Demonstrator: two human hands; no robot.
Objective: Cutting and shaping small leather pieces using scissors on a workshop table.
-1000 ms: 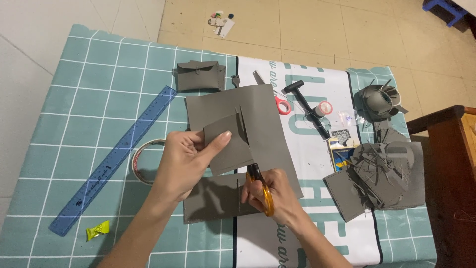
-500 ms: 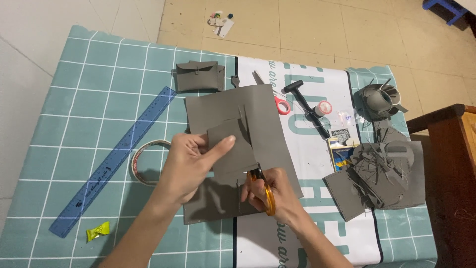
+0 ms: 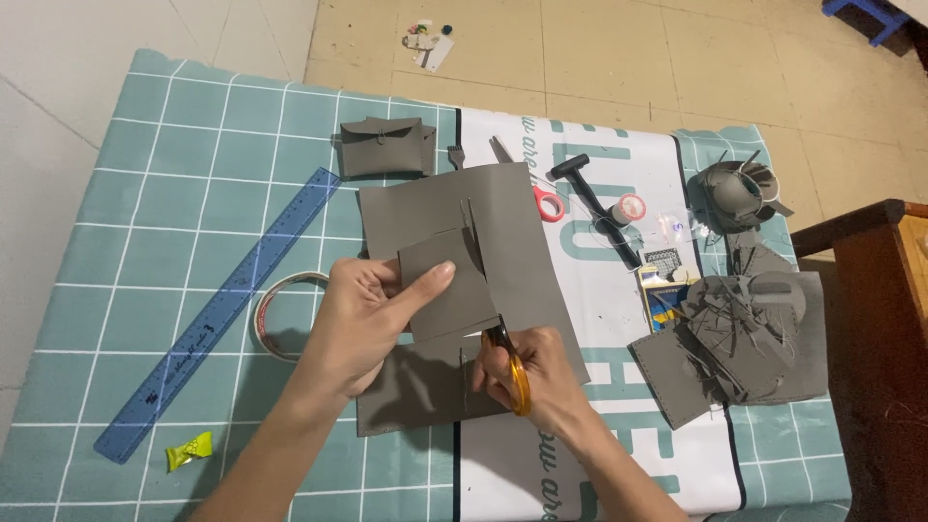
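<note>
We see the left hand (image 3: 372, 314) pinching a grey leather-like panel (image 3: 449, 285), thumb stretched over its top face, fingers curled under the near edge. The panel is lifted slightly above a larger grey sheet (image 3: 527, 251), which lies on the teal grid cutting mat (image 3: 145, 193). The right hand (image 3: 536, 377) is closed round the orange handles of the scissors (image 3: 512, 362); the blades run up under the panel edge and we can't tell whether they are apart or together, since the material hides them.

Risks, our judgement:
- Left fingertips sit near the blade line w/ the tips hidden, so a nick is possible if the cut runs toward the thumb.
- Panel is flexible and held at one side only; it could sag or twist and the cut would drift off line.
- Blades could catch the large sheet beneath and cut into it, as the two layers lie close together.
- Roll of tape (image 3: 280, 314) lies just beside the left wrist and the blue ruler (image 3: 217, 314) lies near; a forearm shift could knock either one.

Containers:
- Grey flap pouch (image 3: 385, 147) at the far edge of the mat, flap down, contents not visible.
- Small round grey holder (image 3: 739, 190) at far right w/ grey strips sticking out.
- Loose heap of grey offcuts (image 3: 739, 333) on a flat piece, not in any container.
</note>
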